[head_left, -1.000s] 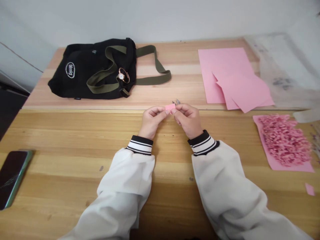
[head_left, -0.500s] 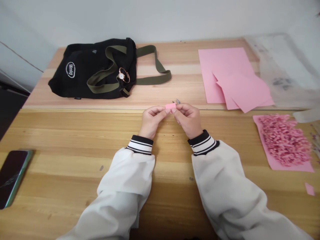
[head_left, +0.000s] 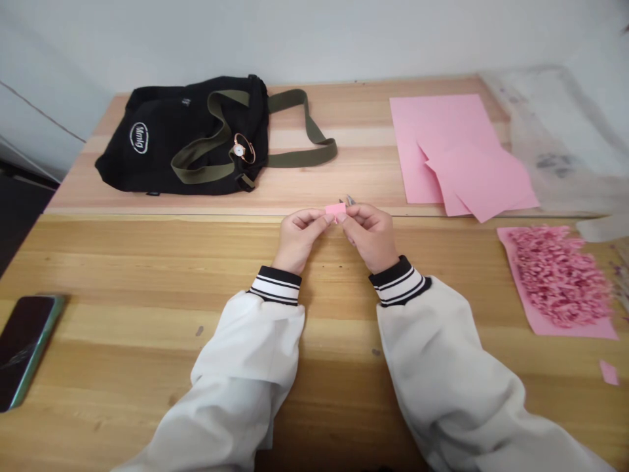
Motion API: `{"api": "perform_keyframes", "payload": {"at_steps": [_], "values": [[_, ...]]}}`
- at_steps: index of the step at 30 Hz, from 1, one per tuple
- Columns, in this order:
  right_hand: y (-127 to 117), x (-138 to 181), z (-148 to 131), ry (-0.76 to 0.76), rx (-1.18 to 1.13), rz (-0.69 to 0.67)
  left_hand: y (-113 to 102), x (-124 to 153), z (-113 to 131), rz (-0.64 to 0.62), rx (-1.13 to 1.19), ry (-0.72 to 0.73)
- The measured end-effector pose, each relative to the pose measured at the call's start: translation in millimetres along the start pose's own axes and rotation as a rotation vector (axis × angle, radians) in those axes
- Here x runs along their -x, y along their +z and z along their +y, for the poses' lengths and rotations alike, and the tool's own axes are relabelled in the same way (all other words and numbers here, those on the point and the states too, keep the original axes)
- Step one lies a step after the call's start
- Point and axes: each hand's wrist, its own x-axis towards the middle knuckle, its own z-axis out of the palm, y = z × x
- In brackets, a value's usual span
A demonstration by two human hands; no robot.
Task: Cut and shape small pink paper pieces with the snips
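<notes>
Between my two hands is a small piece of pink paper [head_left: 336, 208], with a tiny pink bit showing below its lower edge. My left hand [head_left: 301, 235] pinches the paper's left end between thumb and fingers. At the right end, the thumb and forefinger of my right hand [head_left: 369, 233] are closed on the same piece. Metal tips of a tool [head_left: 350, 200], perhaps scissors, stick out just behind my right fingers. The rest of that tool is mostly hidden by the hand.
A black bag [head_left: 191, 141] with olive straps and a watch [head_left: 239, 150] lies at the back left. Pink paper sheets [head_left: 486, 177] overlap at the back right, beside a clear plastic bag [head_left: 565, 137]. Curled pink paper shreds [head_left: 560, 275] are heaped at right, near a pink scrap [head_left: 609, 372]. A phone [head_left: 27, 347] lies left.
</notes>
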Motion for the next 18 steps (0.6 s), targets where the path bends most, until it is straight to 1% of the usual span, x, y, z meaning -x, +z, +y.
{"api": "perform_keyframes", "payload": {"at_steps": [18], "values": [[-0.4,-0.4,2.4,0.005,-0.011,-0.015,0.3,0.1,0.5,0.01,-0.012,-0.006]]}}
